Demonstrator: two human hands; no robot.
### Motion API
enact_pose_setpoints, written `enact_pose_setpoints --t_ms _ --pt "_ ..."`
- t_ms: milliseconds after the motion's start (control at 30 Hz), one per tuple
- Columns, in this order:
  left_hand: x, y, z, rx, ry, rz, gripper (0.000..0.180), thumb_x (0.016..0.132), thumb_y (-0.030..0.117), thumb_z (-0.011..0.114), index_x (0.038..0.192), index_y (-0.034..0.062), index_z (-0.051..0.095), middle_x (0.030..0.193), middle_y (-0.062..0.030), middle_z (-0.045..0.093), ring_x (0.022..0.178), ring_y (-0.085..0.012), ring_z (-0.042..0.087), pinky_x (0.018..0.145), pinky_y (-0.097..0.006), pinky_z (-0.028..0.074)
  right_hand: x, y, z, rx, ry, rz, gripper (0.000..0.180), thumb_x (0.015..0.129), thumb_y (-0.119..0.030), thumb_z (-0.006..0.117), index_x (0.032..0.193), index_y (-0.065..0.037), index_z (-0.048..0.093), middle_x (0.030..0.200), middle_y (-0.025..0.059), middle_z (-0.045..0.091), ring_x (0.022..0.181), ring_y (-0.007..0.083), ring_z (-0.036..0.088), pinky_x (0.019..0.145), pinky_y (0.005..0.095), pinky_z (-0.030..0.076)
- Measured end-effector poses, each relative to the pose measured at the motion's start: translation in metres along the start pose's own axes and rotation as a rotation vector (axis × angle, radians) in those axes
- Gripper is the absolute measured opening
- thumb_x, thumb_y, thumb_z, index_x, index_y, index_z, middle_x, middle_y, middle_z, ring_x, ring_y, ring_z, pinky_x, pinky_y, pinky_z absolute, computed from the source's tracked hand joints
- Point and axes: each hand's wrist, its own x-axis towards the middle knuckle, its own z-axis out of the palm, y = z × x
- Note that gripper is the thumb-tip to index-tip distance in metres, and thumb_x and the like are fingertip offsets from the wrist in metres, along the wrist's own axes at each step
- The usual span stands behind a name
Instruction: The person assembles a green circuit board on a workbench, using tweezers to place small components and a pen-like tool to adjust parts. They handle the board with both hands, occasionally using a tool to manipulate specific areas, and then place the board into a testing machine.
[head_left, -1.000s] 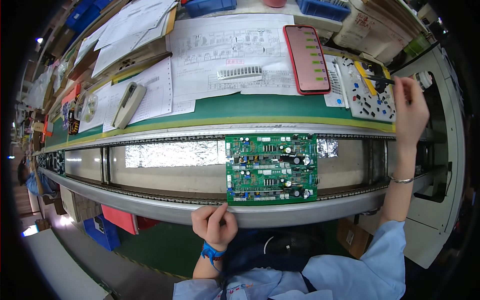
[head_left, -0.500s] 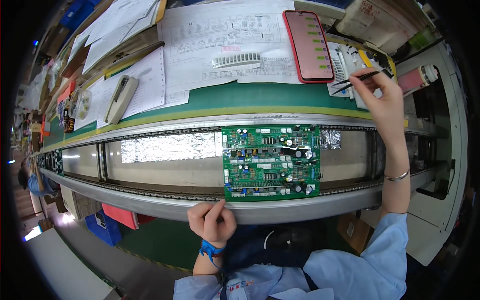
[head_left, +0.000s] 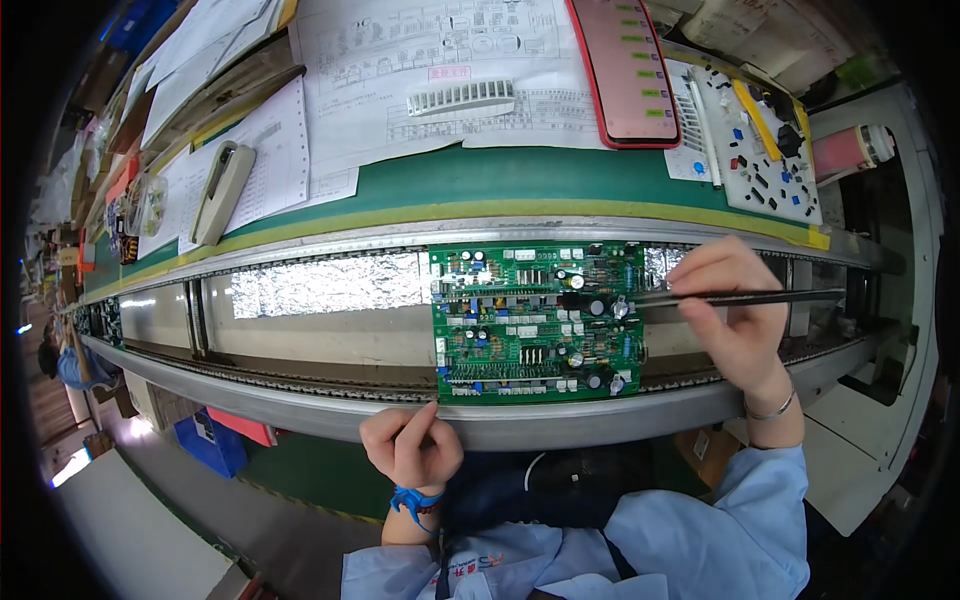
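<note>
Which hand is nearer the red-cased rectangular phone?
Right. The right hand, holding slim black tweezers, is below and right of the phone in the picture; the left hand, at the near grey metal rail, is farther, below and left.

The large sheet [head_left: 345, 125] on the tabletop bears fine printed diagrams, a ruled table and a short line of red characters in a red frame [head_left: 449, 73]. Rows of tiny print, too small to make out, fill the sheet [head_left: 268, 155] farther left. Green text boxes run down the screen of the red-cased phone [head_left: 625, 75]. Red and blue lettering stands on the light-blue shirt [head_left: 690, 530]. White markings on the circuit board [head_left: 500, 348] are too small to read.
</note>
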Motion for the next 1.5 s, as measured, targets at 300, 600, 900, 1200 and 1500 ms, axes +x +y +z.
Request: enact_pose_setpoints --t_ms 300,600,900,1200,1500 --pt "0.001 0.002 -0.001 0.01 -0.015 -0.009 0.032 0.064 -0.008 0.059 0.091 0.0087 0.066 0.083 -0.0044 0.05 0.071 -0.019 0.049 0.062 -0.028 0.042 -0.008 0.01 0.012 0.177 -0.097 0.052 0.01 0.078 0.004 0.066 0.088 0.003 0.067 0.086 0.013 0.068 0.075 0.0211 0.066 0.066 0.0284 0.051" --pt "0.002 0.004 -0.002 0.01 -0.045 -0.019 0.025 0.069 -0.011 0.054 0.088 0.002 0.063 0.085 -0.0086 0.05 0.073 -0.021 0.05 0.066 -0.03 0.042 -0.006 0.008 0.013 0.163 -0.12 0.1 0.015 0.077 0.006 0.067 0.091 0.003 0.065 0.091 0.013 0.068 0.08 0.0221 0.067 0.071 0.0295 0.052" --pt "0.003 0.003 -0.002 0.022 -0.015 0.006 0.033 0.064 -0.01 0.056 0.091 0.0077 0.065 0.082 -0.0044 0.048 0.069 -0.0184 0.049 0.058 -0.028 0.04 -0.004 0.004 0.017 -0.092 -0.262 -0.219 0.016 0.07 -0.004 0.074 0.083 -0.004 0.066 0.081 0.006 0.066 0.067 0.0187 0.062 0.057 0.0285 0.047" --pt "0.001 0.002 -0.002 0.03 -0.013 -0.007 0.032 0.065 -0.009 0.056 0.09 0.0082 0.065 0.083 -0.0044 0.049 0.07 -0.0187 0.049 0.06 -0.029 0.041 -0.008 0.011 0.015 -0.113 -0.319 -0.232 0.013 0.07 -0.008 0.07 0.081 -0.006 0.064 0.079 0.0033 0.064 0.065 0.018 0.058 0.06 0.0286 0.042" --pt "-0.001 0.003 -0.003 0.009 -0.014 -0.032 0.027 0.069 -0.011 0.054 0.089 0.0035 0.064 0.086 -0.0067 0.049 0.075 -0.0193 0.05 0.066 -0.029 0.041 -0.01 0.013 0.019 -0.15 -0.335 -0.216 0.008 0.073 -0.011 0.065 0.079 -0.007 0.061 0.075 0.0017 0.061 0.065 0.0176 0.055 0.063 0.0286 0.039"
